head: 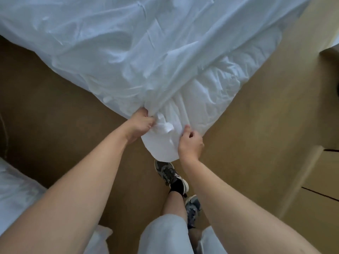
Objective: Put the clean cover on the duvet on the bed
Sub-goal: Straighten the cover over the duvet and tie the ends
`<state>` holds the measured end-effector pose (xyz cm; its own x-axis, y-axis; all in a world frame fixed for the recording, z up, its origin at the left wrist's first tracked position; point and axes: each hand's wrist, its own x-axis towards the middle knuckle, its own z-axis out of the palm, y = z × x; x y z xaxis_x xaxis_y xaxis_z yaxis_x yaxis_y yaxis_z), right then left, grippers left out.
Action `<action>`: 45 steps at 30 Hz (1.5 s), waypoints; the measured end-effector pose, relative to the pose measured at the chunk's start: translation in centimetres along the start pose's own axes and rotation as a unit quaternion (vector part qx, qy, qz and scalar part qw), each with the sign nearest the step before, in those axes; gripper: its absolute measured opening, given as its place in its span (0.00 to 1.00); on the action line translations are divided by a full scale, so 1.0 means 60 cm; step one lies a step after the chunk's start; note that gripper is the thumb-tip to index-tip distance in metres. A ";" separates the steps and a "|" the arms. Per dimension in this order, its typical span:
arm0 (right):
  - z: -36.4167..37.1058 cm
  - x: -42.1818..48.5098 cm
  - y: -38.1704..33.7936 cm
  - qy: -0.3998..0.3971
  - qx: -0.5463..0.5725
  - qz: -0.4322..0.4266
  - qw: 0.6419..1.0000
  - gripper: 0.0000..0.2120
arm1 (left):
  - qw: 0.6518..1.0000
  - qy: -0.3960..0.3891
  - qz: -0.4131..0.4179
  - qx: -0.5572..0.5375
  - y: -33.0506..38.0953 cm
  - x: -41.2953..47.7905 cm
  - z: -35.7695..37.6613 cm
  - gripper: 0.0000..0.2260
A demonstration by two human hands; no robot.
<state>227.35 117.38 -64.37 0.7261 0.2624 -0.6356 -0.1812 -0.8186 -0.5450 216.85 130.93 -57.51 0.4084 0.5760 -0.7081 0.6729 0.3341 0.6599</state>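
Note:
A white duvet cover (139, 44) spreads wrinkled over the bed across the top of the head view. Its near corner hangs off the bed toward me, bunched into gathered folds, and the padded duvet corner (159, 149) pokes out below them. My left hand (139, 125) grips the bunched cover on the left of that corner. My right hand (190, 142) pinches the fabric edge on the right side of the corner. Both arms reach forward over the floor.
Brown carpet (55, 110) lies on both sides of the hanging corner. My feet in patterned sneakers (170, 173) stand just below it. More white bedding (16, 189) lies at the lower left. A light wooden drawer unit (322, 173) stands at the right.

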 end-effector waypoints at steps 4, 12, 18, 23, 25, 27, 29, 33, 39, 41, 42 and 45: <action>0.044 -0.023 0.116 -0.090 0.391 0.391 0.828 0.39 | 1.000 0.011 -0.016 0.018 -0.010 -0.009 0.026 0.14; 0.143 -0.014 0.127 -0.189 0.748 0.398 0.496 0.37 | 0.992 0.016 -0.033 -0.119 -0.025 -0.006 0.032 0.18; 0.078 -0.017 0.168 -0.099 0.804 0.312 0.497 0.24 | 0.982 0.025 -0.044 -0.179 -0.024 -0.002 0.015 0.18; -0.097 -0.011 0.173 -0.086 0.823 0.153 0.540 0.32 | 0.978 0.026 -0.010 -0.209 0.003 -0.039 0.009 0.18; -0.158 0.008 0.126 -0.073 0.789 0.128 0.597 0.20 | 0.975 0.021 0.009 -0.219 0.018 -0.049 0.001 0.19; -0.205 0.019 0.062 0.019 0.716 0.056 0.695 0.11 | 0.975 0.023 0.046 -0.218 0.034 -0.054 -0.009 0.19; -0.232 0.013 0.008 0.183 0.533 -0.078 0.822 0.10 | 0.973 0.042 0.095 -0.206 0.054 -0.057 -0.022 0.16; -0.211 -0.036 -0.089 0.211 0.001 -0.343 0.915 0.24 | 0.951 0.115 0.167 -0.232 0.110 -0.046 -0.069 0.08; -0.097 -0.057 -0.186 -0.118 -0.371 -0.374 0.842 0.28 | 0.909 0.165 0.108 -0.367 0.158 0.006 -0.118 0.08; -0.087 -0.055 -0.192 -0.163 -0.321 -0.337 0.870 0.22 | 0.906 0.154 0.077 -0.388 0.161 0.016 -0.113 0.08; -0.087 -0.054 -0.198 -0.177 -0.274 -0.320 0.890 0.22 | 0.902 0.150 0.072 -0.399 0.165 0.019 -0.112 0.08; -0.085 -0.030 -0.242 -0.174 -0.126 -0.281 0.935 0.34 | 0.883 0.141 0.071 -0.442 0.183 0.037 -0.121 0.10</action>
<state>232.07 126.17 -52.53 0.3917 0.8024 -0.4503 0.3577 -0.5837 -0.7289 220.68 141.29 -50.01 0.1958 0.7805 -0.5938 -0.1688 0.6233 0.7636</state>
